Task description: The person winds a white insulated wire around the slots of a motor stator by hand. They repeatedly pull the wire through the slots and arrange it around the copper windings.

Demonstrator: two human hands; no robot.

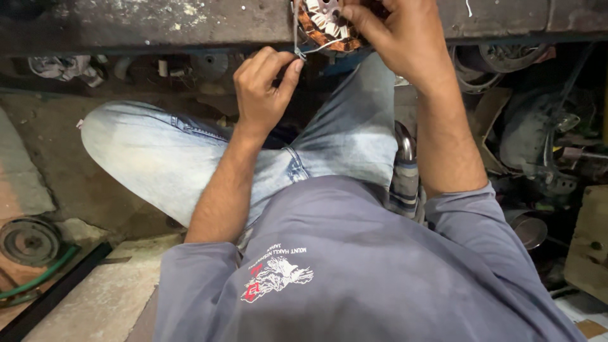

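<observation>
At the twelve o'clock edge of the view, on a worn dark workbench (145, 22), sits a motor stator (326, 25) with copper windings and white insulation strips, partly cut off by the frame. The right hand (396, 38) rests on it from about one o'clock, fingers curled down and pressing on the windings; whether they grip anything there cannot be told. The left hand (263, 88), at about eleven o'clock from the view's centre and just below the bench edge, has thumb and forefinger pinched closed on a thin wire (303, 49) that runs up to the stator. Below both hands lie the person's knees in pale blue jeans (164, 158). At eight o'clock a round metal pulley (28, 240) lies on the floor beside a green hose (44, 278).
</observation>
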